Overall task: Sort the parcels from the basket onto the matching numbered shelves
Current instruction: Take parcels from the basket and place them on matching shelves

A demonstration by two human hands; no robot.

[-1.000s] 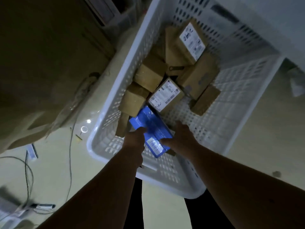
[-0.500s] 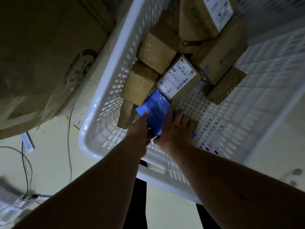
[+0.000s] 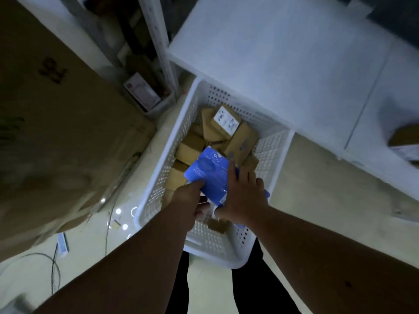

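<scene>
Gripping blue parcel [image 3: 209, 175] above basket [image 3: 158, 177]: left hand [image 3: 189, 200] pinches near edge, right hand [image 3: 242, 196] fingers curled over top

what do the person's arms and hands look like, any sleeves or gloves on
Both arms are bare from the frame edge down to the wrists, with no sleeves in view. The left hand and right hand wear no gloves, and no rings, watch or wristband can be seen in the dim light. Dark trousers show below, between the forearms.

I hold a flat blue parcel [image 3: 212, 177] tilted above my white perforated basket [image 3: 158, 184] on the floor; brown cardboard parcels [image 3: 241, 143] are piled at its far end, one labelled parcel [image 3: 226, 118] topmost.
</scene>
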